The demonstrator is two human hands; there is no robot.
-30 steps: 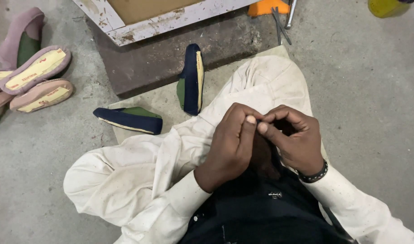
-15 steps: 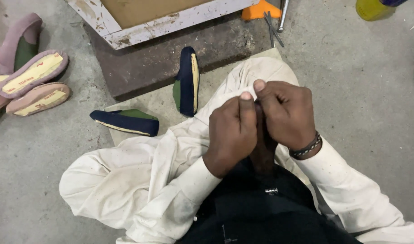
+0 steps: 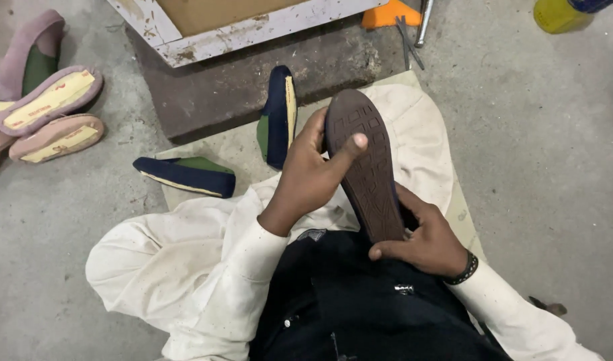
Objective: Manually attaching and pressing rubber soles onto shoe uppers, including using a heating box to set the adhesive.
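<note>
I hold a dark brown shoe sole [image 3: 370,170] upright over my lap, its patterned tread facing me. My left hand [image 3: 313,175] grips its upper left edge, thumb pressed across the tread. My right hand [image 3: 423,237] clasps the lower end from the right, a dark beaded band on its wrist. I sit cross-legged in white trousers on a pale mat [image 3: 233,150].
Two navy and green shoe uppers [image 3: 186,175] [image 3: 278,115] lie on the mat ahead. Pink uppers with yellow insoles [image 3: 49,110] are piled at the left. A white-framed board [image 3: 253,23] on a dark slab, an orange tool [image 3: 387,15] and a yellow bottle [image 3: 557,13] stand beyond.
Earlier both hands were pinched together over something small in my lap. Now they have spread apart and hold the brown sole raised in plain view.
</note>
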